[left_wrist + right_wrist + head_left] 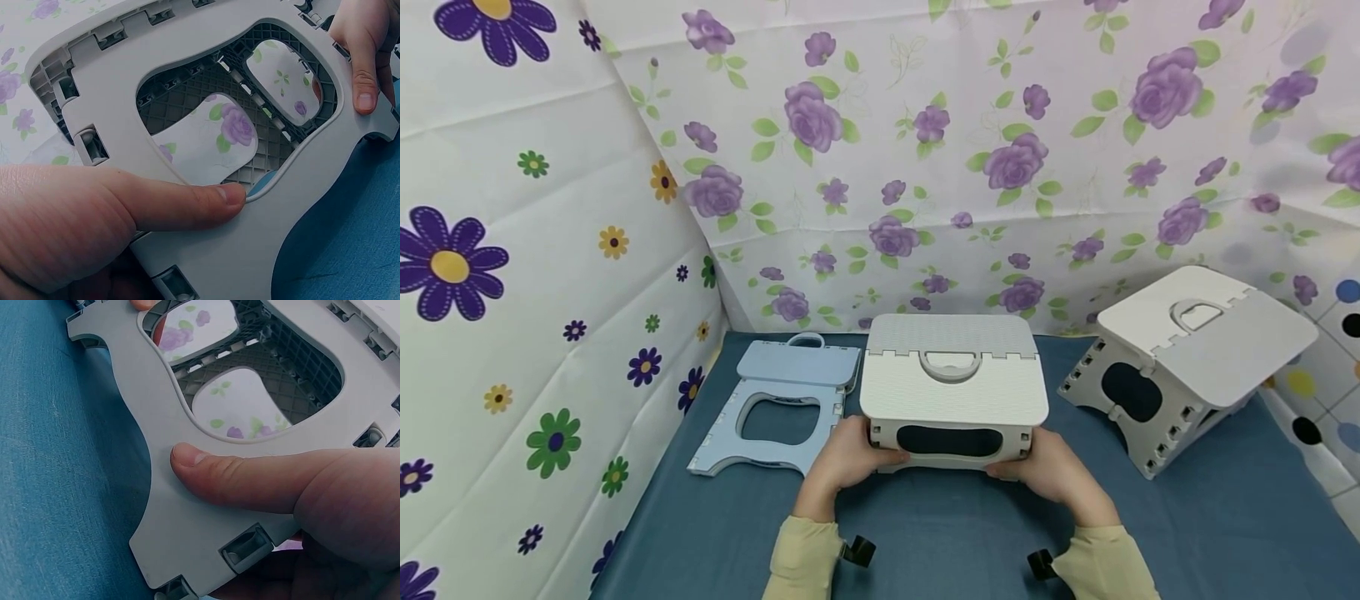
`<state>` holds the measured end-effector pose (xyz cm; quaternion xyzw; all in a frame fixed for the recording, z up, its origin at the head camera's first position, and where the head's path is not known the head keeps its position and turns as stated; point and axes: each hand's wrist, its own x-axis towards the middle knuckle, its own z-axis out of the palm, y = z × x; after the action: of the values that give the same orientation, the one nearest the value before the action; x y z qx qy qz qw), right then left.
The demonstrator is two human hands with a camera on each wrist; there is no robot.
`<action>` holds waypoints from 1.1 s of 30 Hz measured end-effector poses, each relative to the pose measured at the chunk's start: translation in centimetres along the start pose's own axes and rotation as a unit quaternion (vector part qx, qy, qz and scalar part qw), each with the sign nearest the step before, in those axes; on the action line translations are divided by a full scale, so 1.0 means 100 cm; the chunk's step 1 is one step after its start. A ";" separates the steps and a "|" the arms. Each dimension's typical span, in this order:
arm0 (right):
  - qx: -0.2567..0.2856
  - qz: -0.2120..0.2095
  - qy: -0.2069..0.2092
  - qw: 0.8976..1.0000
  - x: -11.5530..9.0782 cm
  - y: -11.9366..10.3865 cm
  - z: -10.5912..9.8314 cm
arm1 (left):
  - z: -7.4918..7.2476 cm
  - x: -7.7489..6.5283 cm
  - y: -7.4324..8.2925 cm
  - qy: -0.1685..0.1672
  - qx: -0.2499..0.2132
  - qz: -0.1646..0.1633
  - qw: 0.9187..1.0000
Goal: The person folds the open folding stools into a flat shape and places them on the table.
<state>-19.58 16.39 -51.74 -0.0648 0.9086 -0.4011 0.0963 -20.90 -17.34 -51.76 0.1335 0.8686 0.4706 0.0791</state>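
A white folding step stool (955, 396) stands unfolded in the middle, with a grey handle (951, 367) on its top. My left hand (852, 454) grips its left side low down, the thumb lying across the front leg panel near the oval opening. On the opposite side my right hand (1047, 468) holds the stool the same way, thumb on the panel in the right wrist view. Fingers of both hands wrap behind the legs and are mostly hidden. Through the panel opening (244, 125) the ribbed underside shows.
A light blue folding stool (790, 392) lies folded flat at the left. At the right a second white folding stool (1202, 342) stands unfolded at an angle. Dark blue cloth (955, 542) covers the table. Flowered sheets (850, 167) hang behind and along the left.
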 end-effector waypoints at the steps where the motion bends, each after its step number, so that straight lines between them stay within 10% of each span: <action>1: 0.000 0.000 0.000 1.000 0.000 0.000 0.000 | 0.000 0.000 0.000 0.000 0.000 0.000 1.000; 33: 0.005 -0.005 -0.006 1.000 0.001 0.003 -0.001 | -0.002 0.001 -0.001 -0.016 -0.002 0.000 1.000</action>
<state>-19.70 16.59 -51.92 -0.0708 0.9057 -0.4058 0.1002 -21.04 -17.53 -51.71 0.1412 0.8660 0.4705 0.0934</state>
